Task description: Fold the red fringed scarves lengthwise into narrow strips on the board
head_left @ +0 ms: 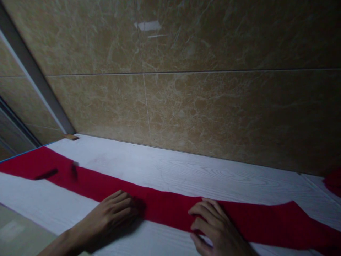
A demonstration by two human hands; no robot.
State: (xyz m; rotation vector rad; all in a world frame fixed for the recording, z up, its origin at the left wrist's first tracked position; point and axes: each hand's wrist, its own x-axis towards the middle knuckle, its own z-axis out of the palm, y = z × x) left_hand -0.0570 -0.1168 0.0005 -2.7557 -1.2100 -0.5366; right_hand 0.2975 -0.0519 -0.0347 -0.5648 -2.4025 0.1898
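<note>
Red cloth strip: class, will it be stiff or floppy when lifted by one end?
Probably floppy: the red cloth lies flat, its edges wavering. It seems thin and light, bunching under the right hand, so it would likely drape and sag.

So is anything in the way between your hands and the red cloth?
Nothing stands in the way. The left hand and the right hand are both touching the red cloth. Farther along, toward the left, a small dark thing lies on the cloth.
</note>
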